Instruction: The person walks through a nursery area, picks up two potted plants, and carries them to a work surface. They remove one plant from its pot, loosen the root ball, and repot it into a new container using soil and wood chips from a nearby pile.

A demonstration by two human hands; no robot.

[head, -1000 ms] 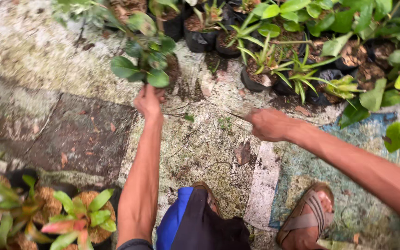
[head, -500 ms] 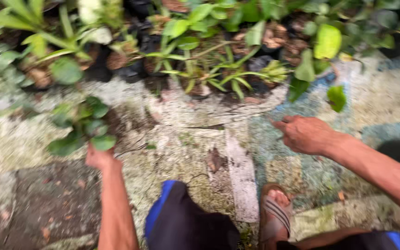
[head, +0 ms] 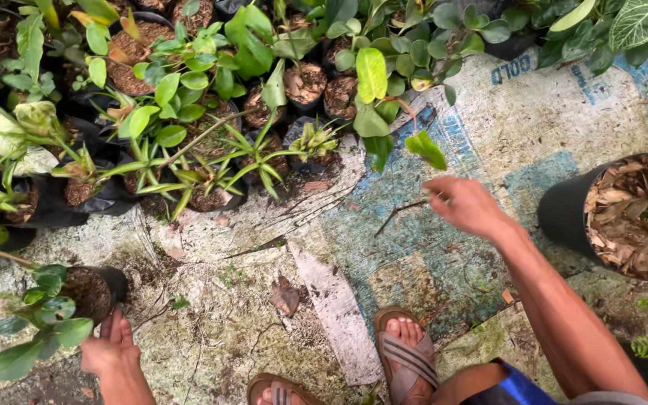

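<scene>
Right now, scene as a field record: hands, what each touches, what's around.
left hand: open, fingers at the small black pot lying tipped on its side, green plant in it
right hand: holding a thin dry twig, above the ground
ground: worn printed sacking
right edge: large black pot of dry leaves
feet: sandals

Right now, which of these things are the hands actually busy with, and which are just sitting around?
In hand:
- left hand at the small tipped black pot with its round-leaved plant
- right hand pinching a thin dry twig

Just sitting around:
- crowd of potted plants along the top
- big black pot of dry leaves at the right
- worn printed sack on the ground
</scene>
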